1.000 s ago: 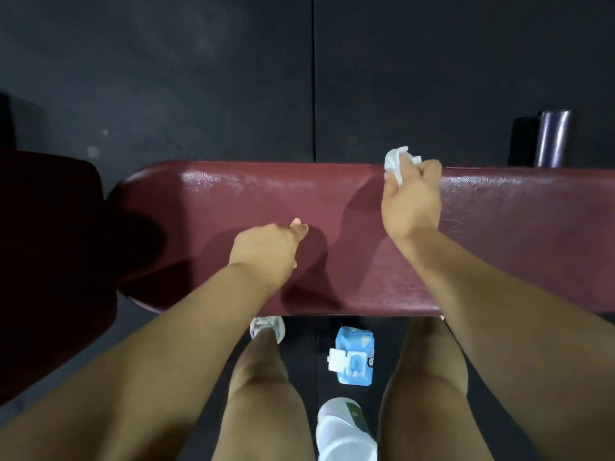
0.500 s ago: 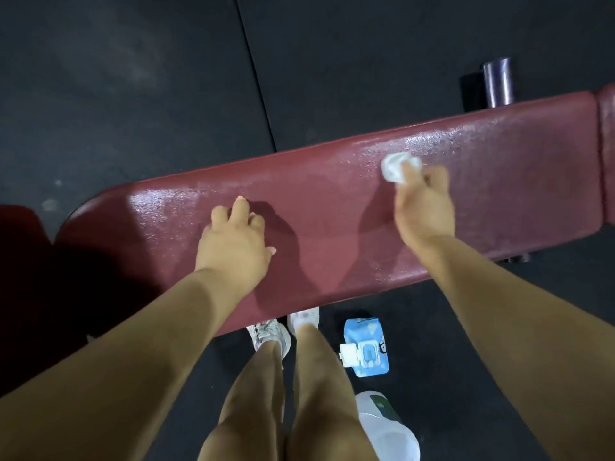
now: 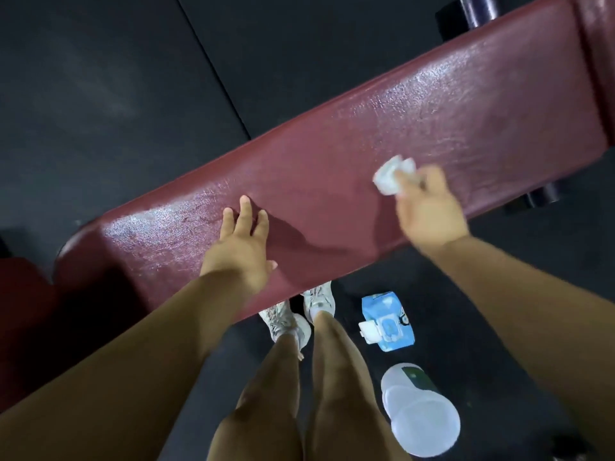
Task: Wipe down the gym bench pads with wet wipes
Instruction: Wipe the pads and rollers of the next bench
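A long maroon bench pad [image 3: 332,154] runs diagonally from lower left to upper right, glistening wet along its far half. My right hand [image 3: 429,207] grips a crumpled white wet wipe [image 3: 392,174] and presses it onto the pad near the front edge; the hand is blurred. My left hand [image 3: 241,241] lies flat on the pad to the left, fingers spread, holding nothing. A second maroon pad [image 3: 599,44] adjoins at the upper right.
A blue wet wipes pack [image 3: 387,322] with its lid flipped up lies on the dark rubber floor [image 3: 100,94] by my feet. A translucent bottle [image 3: 419,410] lies beside it. A dark metal bench leg [image 3: 476,8] shows at the top right. Another dark red pad [image 3: 20,311] is at the left.
My right hand has slid the wipe from the pad's far edge toward the near edge. My left hand has opened from a fist to lie flat. The view has tilted and moved closer.
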Demonstrator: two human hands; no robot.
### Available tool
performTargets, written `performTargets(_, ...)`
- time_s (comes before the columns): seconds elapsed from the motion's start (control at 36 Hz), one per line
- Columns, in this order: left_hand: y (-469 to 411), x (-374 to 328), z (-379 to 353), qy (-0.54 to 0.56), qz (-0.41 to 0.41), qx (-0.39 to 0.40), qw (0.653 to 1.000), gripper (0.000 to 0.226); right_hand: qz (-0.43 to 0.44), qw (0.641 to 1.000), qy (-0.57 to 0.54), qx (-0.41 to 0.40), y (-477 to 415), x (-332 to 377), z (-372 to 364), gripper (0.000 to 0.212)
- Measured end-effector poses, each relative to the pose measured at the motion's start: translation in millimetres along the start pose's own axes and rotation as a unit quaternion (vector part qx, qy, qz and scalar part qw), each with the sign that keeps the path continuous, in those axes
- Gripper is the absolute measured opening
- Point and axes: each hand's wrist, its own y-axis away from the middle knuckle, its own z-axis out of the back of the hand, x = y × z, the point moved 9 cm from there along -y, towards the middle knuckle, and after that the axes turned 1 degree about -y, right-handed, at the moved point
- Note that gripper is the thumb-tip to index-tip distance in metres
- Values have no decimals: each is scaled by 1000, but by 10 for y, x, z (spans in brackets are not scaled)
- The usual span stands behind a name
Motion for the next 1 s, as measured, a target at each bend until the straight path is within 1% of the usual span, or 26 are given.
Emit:
performTargets(0.03,2,-14,7,-7,4,0,1000,82,-39,999,-22,-19,-44,-208,83,33)
performTargets(0.08,8,-57,5,-18,9,-6,1000,81,-92,995,-31,-28,-81,-429,146,40)
performTargets(0.17,9,-115,-6,-28,26,-13,999,82,-146,985,-64,-65,23,-308,79,41)
performTargets(0.19,5,-127,-14,-31,32,-13,999,82,-144,985,-71,-66,90,-185,3,43)
performTargets(0.22,3,-139,-19,-35,36,-15,999,82,-126,988,-76,-51,176,-18,-108,42)
performTargets(0.25,1,-152,-21,-36,37,-19,998,82,-80,993,-83,-8,268,183,-258,38)
performTargets(0.28,-9,-162,-25,-35,35,-25,998,82,-13,995,-92,31,383,414,-387,27)
performTargets(0.31,-17,-168,-21,-29,32,-32,999,83,62,993,-68,77,514,630,-492,15)
performTargets(0.33,-24,-168,-25,-23,29,-37,999,83,118,983,-79,113,652,723,-606,12)
performTargets(0.36,-24,-169,-29,-19,26,-40,999,83,199,965,-95,142,812,835,-676,22)
performTargets(0.39,-24,-167,-35,-18,23,-43,999,84,250,954,-72,147,892,830,-703,37)
performTargets(0.42,-29,-166,-40,-21,20,-46,999,85,254,957,-27,134,868,641,-739,43)
performTargets(0.47,-35,-169,-51,-33,15,-55,998,87,173,978,-35,110,702,236,-579,39)
performTargets(0.5,-38,-168,-52,-39,15,-61,997,88,121,989,-37,75,609,15,-448,42)
performTargets(0.56,-38,-163,-56,-45,15,-69,996,88,-6,999,-43,-5,499,-380,-162,40)
performTargets(0.58,-39,-155,-60,-44,15,-72,996,88,-77,993,-77,-49,506,-551,-64,40)
performTargets(0.64,-36,-139,-58,-39,11,-77,996,87,-174,969,-140,-106,575,-645,-14,43)
performTargets(0.69,-28,-104,-65,-38,2,-79,996,86,-254,947,-153,-126,680,-514,-137,44)
performTargets(0.75,-17,-50,-76,-22,-15,-78,997,83,-290,937,-153,-121,825,-174,-326,44)
performTargets(0.78,-11,-15,-73,-8,-26,-81,996,82,-281,942,-144,-109,894,46,-421,44)
performTargets(0.81,0,25,-67,4,-39,-86,996,81,-252,954,-140,-87,951,301,-534,43)
performTargets(0.86,34,123,-56,21,-67,-99,993,78,-145,983,-117,-2,1055,861,-839,40)
performTargets(0.89,59,181,-59,25,-78,-104,991,77,-75,989,-119,48,1129,1134,-1012,39)
performTargets(0.94,112,325,-93,31,-84,-109,990,75,29,985,-115,127,1288,1501,-1219,43)
performTargets(0.97,140,407,-123,34,-81,-109,990,75,74,980,-97,159,1340,1623,-1264,51)
performTargets(1.0,172,495,-158,37,-73,-109,991,74,117,977,-92,151,1361,1682,-1228,60)
